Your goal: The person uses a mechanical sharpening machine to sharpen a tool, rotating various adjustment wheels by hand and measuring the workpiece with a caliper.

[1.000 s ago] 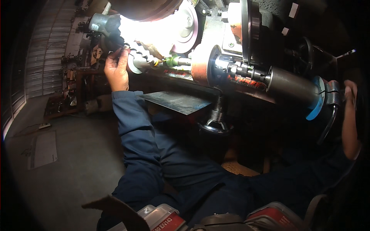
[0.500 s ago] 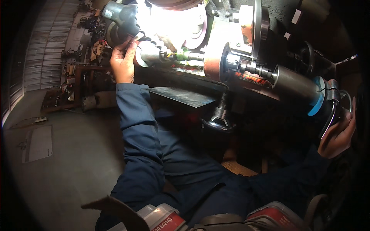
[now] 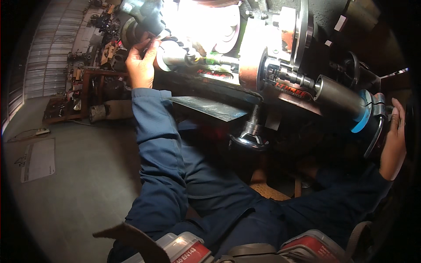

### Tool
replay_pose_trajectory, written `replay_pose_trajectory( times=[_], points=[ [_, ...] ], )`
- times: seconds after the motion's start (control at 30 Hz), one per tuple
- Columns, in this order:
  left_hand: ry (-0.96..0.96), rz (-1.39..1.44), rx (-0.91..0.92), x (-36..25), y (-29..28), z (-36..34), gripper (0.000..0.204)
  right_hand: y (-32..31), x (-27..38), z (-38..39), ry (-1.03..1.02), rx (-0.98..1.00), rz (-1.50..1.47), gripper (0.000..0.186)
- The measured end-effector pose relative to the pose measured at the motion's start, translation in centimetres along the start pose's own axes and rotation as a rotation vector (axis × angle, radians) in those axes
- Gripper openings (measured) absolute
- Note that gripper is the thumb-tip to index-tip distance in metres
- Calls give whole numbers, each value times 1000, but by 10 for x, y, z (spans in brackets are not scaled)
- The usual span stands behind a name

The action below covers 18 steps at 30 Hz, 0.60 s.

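A metal shaft with several lobes [image 3: 223, 60] lies across the machine, held between a grey cylinder [image 3: 170, 57] on the left and a reddish-brown collar [image 3: 250, 68] near the middle. My left hand [image 3: 141, 65] is up at the left end, with thumb and fingers pinched together beside the cylinder, just under a dark ridged fitting [image 3: 147, 17]. What sits between the fingertips cannot be made out. At the far right, my right hand [image 3: 392, 144] has its fingers stretched upward beside a bright curved metal lever [image 3: 374, 138] and a split clamp [image 3: 378, 104]. Its fingertips are partly in shadow.
A dark sleeve [image 3: 340, 94] and a blue ring [image 3: 363, 111] lead to the clamp. Below the machine bed hang a flat metal plate [image 3: 210, 107] and a chrome handwheel [image 3: 250, 142]. Glare hides the upper middle. Metal parts crowd a brown rack [image 3: 87, 83] at left.
My right hand has shifted up and right, its fingers now pointing upward beside the lever. The left hand keeps its pinch at almost the same place. The view has tilted slightly.
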<state>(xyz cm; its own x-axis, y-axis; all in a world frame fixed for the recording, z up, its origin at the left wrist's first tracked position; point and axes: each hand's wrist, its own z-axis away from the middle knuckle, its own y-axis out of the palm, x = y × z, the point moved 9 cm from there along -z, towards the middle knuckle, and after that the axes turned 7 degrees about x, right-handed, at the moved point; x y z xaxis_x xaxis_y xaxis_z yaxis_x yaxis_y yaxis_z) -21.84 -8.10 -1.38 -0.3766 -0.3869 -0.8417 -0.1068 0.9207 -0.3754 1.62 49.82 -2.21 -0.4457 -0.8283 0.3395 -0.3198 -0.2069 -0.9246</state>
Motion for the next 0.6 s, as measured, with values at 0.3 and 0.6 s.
replay_pose_trajectory(
  times=[0.3,0.6],
  points=[
    [-45,21,0,7,5,-3,22,37,-52,-40,72,301,-205,39],
    [41,-97,-28,4,-5,-2,24,9,3,-9,22,120,34,36]
  ],
)
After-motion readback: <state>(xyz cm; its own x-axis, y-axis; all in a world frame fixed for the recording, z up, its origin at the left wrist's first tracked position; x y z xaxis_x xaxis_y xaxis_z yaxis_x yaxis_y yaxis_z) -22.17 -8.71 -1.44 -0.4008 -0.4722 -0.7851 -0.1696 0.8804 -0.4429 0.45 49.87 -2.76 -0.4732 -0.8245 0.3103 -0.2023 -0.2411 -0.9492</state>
